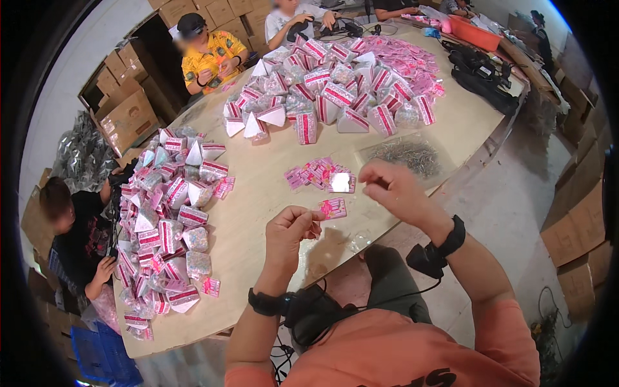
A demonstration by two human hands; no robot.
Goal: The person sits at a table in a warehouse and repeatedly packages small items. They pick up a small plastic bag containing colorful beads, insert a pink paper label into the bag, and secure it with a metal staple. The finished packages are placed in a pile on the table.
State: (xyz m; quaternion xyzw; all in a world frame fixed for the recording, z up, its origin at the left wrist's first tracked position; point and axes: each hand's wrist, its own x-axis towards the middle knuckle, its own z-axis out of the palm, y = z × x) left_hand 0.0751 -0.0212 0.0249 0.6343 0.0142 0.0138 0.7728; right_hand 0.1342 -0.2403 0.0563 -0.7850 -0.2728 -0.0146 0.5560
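My left hand point(291, 233) is closed in a pinch near the table's front edge, with a small pink printed card point(333, 208) at its fingertips. To its right, my right hand point(394, 191) is raised with thumb and forefinger drawn together; anything between them is too small to make out. Just beyond my hands lies a loose heap of pink cards point(308, 174), with a shiny white patch on its right side. Thin metal pins point(407, 157) are spread in a shallow pile behind my right hand.
A large mound of clear bags with pink-and-white wedge pieces point(335, 90) covers the far table point(251, 174); another pile point(169, 219) lines the left edge. More pink cards point(403, 61) lie at the back. Black straps point(480, 74) and an orange basin point(474, 33) sit far right. Several people work around.
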